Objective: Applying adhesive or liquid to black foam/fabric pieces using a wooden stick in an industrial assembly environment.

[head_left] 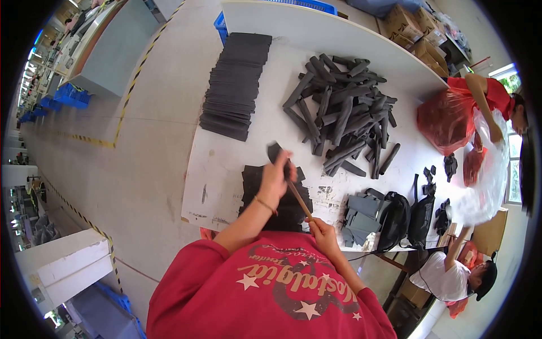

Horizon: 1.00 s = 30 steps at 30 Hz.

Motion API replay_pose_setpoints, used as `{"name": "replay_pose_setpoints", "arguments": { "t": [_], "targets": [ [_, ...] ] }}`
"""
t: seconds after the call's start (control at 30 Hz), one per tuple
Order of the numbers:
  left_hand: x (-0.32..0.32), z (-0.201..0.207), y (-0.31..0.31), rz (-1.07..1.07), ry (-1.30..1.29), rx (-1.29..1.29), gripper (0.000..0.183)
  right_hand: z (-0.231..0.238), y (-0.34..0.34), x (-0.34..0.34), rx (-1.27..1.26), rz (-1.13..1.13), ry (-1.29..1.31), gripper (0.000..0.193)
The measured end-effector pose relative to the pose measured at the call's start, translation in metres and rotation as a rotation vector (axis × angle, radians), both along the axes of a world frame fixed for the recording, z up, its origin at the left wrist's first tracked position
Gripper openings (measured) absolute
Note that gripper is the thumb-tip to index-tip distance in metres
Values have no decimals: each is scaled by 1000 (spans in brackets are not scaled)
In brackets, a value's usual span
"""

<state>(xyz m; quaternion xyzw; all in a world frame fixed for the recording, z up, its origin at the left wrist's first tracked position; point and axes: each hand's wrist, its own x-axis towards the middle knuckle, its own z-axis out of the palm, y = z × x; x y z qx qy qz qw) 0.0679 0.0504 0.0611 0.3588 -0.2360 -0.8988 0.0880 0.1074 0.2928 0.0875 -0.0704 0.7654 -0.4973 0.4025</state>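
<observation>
A long white bench (226,169) carries everything. At its far left lies a big stack of flat dark sheets (234,85); to the right sprawls a heap of rolled dark tubes (344,113). Nearer the person sits a smaller pile of dark sheets (254,181), just beneath the hands. The left hand (276,175) is closed around a dark sheet (275,151), curled at its top, together with the upper end of a thin wooden stick (299,200). The right hand (323,230) grips the stick's lower end.
</observation>
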Motion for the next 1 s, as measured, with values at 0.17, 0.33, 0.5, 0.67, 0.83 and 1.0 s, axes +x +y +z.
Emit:
{"name": "replay_pose_setpoints", "arguments": {
  "t": [0.17,0.33,0.5,0.67,0.83,1.0],
  "targets": [
    [-28,-23,-159,294,346,-50,33,14,58,3,99,295,47,22],
    [-50,2,-97,252,232,250,30,41,14,-26,73,17,127,22],
    [-49,0,-63,218,191,277,29,32,-9,-25,1,5,175,22],
    [-41,10,-36,79,206,112,33,21,-23,-28,11,-10,159,22],
    [-26,20,16,-94,249,-33,43,21,-64,-39,-65,-76,148,25],
    [-1,17,44,-265,265,-226,47,-5,-94,-48,-182,-227,171,26]
  ]
}}
